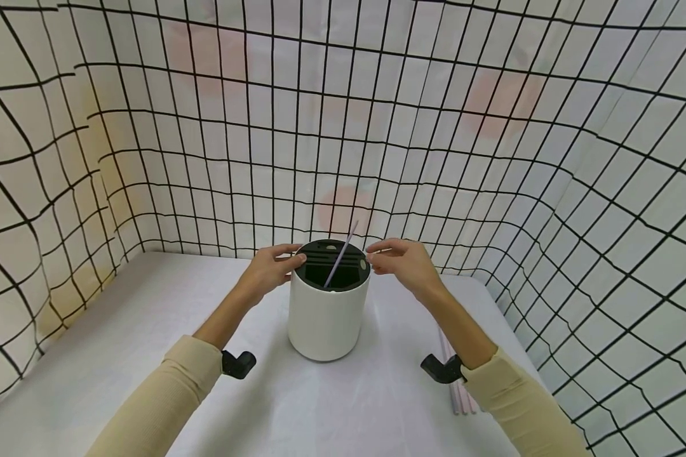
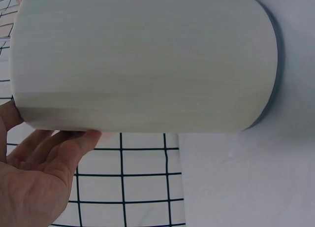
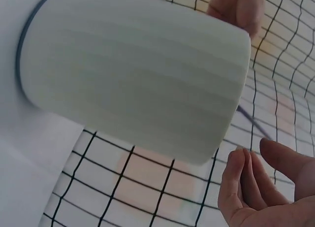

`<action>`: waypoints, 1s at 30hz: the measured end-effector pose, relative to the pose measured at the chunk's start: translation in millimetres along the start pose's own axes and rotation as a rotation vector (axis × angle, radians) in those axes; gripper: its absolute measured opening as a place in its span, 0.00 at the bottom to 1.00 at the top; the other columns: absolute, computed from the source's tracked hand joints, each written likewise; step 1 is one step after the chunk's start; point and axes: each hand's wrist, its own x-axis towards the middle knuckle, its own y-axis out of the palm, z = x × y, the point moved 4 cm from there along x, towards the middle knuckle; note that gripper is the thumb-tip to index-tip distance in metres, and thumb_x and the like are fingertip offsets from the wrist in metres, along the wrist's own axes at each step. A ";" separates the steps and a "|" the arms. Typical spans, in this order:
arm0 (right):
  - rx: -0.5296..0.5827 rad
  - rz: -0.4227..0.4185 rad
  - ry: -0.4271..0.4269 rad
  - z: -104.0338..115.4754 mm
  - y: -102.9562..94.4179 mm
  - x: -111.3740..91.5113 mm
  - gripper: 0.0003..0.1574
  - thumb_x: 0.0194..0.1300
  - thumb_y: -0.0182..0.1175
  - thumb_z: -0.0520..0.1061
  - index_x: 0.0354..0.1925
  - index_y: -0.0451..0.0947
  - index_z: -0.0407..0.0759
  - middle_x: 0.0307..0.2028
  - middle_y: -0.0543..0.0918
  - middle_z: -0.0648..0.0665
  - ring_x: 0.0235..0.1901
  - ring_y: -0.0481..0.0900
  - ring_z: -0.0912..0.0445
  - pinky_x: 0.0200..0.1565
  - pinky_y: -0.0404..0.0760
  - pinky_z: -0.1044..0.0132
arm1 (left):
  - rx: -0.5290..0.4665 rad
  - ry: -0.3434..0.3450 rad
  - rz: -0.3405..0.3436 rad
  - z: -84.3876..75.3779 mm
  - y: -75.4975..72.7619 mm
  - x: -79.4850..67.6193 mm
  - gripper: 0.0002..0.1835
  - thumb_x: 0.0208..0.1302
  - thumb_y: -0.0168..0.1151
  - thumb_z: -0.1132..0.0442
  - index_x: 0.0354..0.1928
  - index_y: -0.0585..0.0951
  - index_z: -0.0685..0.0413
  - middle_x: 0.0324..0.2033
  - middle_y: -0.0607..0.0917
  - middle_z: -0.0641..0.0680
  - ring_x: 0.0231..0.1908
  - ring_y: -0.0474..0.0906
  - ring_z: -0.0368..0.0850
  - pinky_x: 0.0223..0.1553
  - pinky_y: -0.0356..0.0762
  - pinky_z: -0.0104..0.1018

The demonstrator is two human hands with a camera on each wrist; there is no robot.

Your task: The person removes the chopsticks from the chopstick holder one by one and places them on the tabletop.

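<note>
A white cylindrical holder (image 1: 327,324) with a black slotted top stands upright on the table. One thin lilac stick (image 1: 343,254) leans in its top opening, its upper end slanting up to the right. My left hand (image 1: 269,271) holds the holder's left rim, thumb over the black top and fingers along the outer wall; the left wrist view shows those fingertips against the white wall (image 2: 147,64). At the opposite side, my right hand (image 1: 406,263) hovers by the rim with loosely bent fingers. Its thumb and fingertips stand apart in the right wrist view, with nothing between them.
Several thin pink and lilac sticks (image 1: 462,400) lie on the white tabletop (image 1: 343,419), partly under the right forearm. Black wire grid (image 1: 411,158) walls enclose the back and both sides, with pale cloth behind them.
</note>
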 end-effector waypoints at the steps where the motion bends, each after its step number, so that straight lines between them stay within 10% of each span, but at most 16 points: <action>1: 0.003 0.011 -0.008 4.0 4.2 1.0 0.18 0.67 0.68 0.47 0.53 0.84 0.41 0.48 0.88 0.38 0.43 0.88 0.49 0.63 0.81 0.47 | 0.000 0.000 0.000 0.0 0.1 0.2 0.28 0.75 0.60 0.52 0.73 0.71 0.48 0.66 0.79 0.59 0.68 0.74 0.54 0.67 0.77 0.49; 20: -0.102 0.007 0.023 5.6 41.5 22.0 0.15 0.63 0.73 0.48 0.46 0.87 0.42 0.40 0.89 0.44 0.36 0.81 0.53 0.37 0.83 0.67 | 0.015 0.011 0.000 -1.2 1.5 0.8 0.28 0.75 0.60 0.52 0.73 0.71 0.49 0.68 0.76 0.59 0.68 0.74 0.55 0.66 0.77 0.49; 30: -0.115 -0.009 -0.022 8.6 47.8 22.3 0.13 0.63 0.72 0.47 0.44 0.88 0.41 0.41 0.90 0.44 0.42 0.83 0.53 0.42 0.86 0.64 | 0.005 0.017 0.003 -1.0 0.4 -0.5 0.28 0.75 0.60 0.53 0.73 0.72 0.50 0.67 0.76 0.60 0.69 0.73 0.55 0.66 0.77 0.50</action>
